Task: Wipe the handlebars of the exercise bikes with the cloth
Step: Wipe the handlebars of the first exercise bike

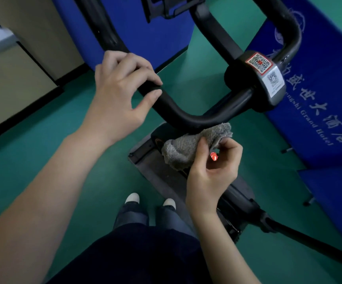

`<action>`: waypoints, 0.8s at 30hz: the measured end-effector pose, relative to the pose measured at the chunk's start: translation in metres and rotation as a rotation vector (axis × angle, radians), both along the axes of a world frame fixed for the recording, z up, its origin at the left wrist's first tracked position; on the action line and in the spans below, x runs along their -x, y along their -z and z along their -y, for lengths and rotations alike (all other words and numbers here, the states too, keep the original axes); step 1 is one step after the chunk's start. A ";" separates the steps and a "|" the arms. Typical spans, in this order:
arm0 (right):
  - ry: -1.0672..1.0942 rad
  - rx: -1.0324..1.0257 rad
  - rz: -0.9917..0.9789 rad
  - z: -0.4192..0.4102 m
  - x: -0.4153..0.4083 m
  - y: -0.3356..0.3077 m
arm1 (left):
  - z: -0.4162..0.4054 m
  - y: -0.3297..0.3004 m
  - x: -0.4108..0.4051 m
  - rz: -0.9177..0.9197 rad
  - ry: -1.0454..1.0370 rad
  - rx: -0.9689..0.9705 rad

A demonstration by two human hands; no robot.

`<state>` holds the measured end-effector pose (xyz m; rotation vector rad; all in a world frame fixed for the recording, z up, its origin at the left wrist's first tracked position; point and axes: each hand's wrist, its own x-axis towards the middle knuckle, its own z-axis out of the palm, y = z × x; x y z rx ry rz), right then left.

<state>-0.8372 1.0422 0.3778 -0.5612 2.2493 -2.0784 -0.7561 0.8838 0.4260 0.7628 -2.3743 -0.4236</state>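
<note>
Okay, my left hand (116, 93) curls loosely over the black handlebar (186, 115). My right hand (213, 171) pinches the grey cloth (188, 146) just below the bar's bend.

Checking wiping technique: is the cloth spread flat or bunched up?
Bunched. The cloth is crumpled into a wad, pinched by the right hand and touching the handlebar bend.
</note>
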 end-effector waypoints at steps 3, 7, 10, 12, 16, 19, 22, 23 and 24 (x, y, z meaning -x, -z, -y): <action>0.079 -0.010 -0.021 0.007 -0.010 -0.001 | 0.006 -0.001 -0.004 -0.001 0.057 -0.019; 0.163 -0.035 -0.085 0.018 -0.021 -0.003 | 0.013 -0.001 -0.009 -0.002 0.120 -0.030; 0.206 -0.066 -0.153 0.027 -0.033 -0.005 | 0.017 -0.001 -0.010 -0.001 0.158 -0.036; 0.235 -0.090 -0.214 0.035 -0.039 -0.007 | 0.020 0.000 -0.011 0.010 0.178 -0.026; 0.294 -0.113 -0.273 0.050 -0.045 -0.015 | 0.025 -0.001 -0.012 0.014 0.210 -0.019; 0.257 -0.128 -0.299 0.059 -0.050 -0.019 | 0.029 -0.003 -0.012 0.013 0.238 -0.019; 0.207 -0.149 -0.325 0.066 -0.052 -0.024 | 0.031 -0.003 -0.012 0.015 0.261 -0.026; 0.197 -0.162 -0.330 0.066 -0.052 -0.025 | 0.032 -0.003 -0.013 0.013 0.266 -0.029; 0.190 -0.180 -0.338 0.064 -0.050 -0.026 | 0.033 -0.003 -0.013 0.009 0.271 -0.031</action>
